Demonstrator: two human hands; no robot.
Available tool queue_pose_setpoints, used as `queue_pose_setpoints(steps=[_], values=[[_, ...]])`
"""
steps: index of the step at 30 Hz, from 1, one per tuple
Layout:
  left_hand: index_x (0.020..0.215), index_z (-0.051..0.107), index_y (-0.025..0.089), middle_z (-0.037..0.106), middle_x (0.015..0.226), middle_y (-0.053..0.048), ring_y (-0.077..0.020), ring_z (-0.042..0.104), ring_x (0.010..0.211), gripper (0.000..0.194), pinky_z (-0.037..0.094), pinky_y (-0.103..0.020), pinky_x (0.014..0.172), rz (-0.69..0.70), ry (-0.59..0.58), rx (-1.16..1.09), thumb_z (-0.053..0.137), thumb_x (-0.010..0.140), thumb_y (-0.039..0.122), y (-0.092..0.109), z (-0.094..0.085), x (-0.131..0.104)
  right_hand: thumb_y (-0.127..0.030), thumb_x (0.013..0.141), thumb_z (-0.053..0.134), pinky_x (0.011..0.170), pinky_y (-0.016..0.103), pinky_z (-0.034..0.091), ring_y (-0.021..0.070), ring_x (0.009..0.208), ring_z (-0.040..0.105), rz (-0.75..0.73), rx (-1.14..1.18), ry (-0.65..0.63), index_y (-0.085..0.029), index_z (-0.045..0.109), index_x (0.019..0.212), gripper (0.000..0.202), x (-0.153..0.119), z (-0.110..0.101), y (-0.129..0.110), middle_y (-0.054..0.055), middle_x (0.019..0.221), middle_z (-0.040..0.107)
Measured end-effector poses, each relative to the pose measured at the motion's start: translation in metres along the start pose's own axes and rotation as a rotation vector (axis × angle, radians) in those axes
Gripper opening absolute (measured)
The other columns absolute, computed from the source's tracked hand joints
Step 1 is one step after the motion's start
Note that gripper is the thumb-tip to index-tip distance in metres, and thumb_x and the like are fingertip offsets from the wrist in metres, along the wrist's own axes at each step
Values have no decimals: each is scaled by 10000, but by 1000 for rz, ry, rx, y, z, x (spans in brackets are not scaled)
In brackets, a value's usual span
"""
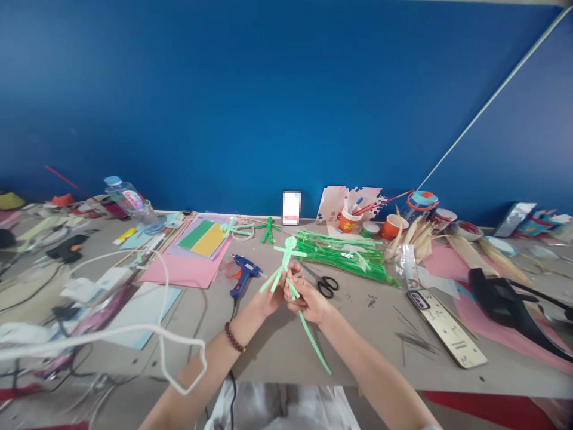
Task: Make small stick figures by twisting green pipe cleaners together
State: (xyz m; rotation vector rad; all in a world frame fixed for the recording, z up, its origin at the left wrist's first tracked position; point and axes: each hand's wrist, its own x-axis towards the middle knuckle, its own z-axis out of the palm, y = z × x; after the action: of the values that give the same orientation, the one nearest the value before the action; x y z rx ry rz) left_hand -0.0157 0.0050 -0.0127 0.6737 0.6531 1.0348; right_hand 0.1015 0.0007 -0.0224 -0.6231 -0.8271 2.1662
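Note:
Between my two hands is a light green pipe-cleaner figure (pixel 287 257), upright, with a round head, arms out to the sides and legs hanging down. My left hand (pixel 272 297) has its fingers closed on the figure's lower body. Pinched there as well, my right hand (pixel 307 295) grips the leg part, and a long loose pipe-cleaner end (pixel 314 342) trails below it. The fingers overlap, so the exact grip points are partly hidden. Behind stand a dark green figure (pixel 269 230) and, lying down, another light green figure (pixel 233 227).
A blue glue gun (pixel 245 274) lies left of my hands and black scissors (pixel 327 285) lie right. Behind are bundled green pipe cleaners (pixel 344 254) and a propped phone (pixel 292 209). Coloured sheets (pixel 179 270) and a white cable (pixel 165 328) are left; another phone (pixel 447 328) is right.

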Motion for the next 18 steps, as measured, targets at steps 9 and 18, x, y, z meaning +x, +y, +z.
queue_pose_setpoints(steps=[9,18], values=[[674,618,155,576,681,-35,-152,538,637,132,446,-288,632,167,315,-114,573,708,274,3,-18,12,-457,758,597,441,208,290,78,445,379,-483,-714,386,-178,564,692,288,1,-13,-20,-41,526,474],[707,657,167,578,697,-22,-149,469,662,152,372,-270,641,461,399,687,683,689,315,-3,-9,4,-221,863,440,599,238,385,175,707,601,-702,-1622,525,-182,623,864,186,-2,-15,-8,64,794,663]])
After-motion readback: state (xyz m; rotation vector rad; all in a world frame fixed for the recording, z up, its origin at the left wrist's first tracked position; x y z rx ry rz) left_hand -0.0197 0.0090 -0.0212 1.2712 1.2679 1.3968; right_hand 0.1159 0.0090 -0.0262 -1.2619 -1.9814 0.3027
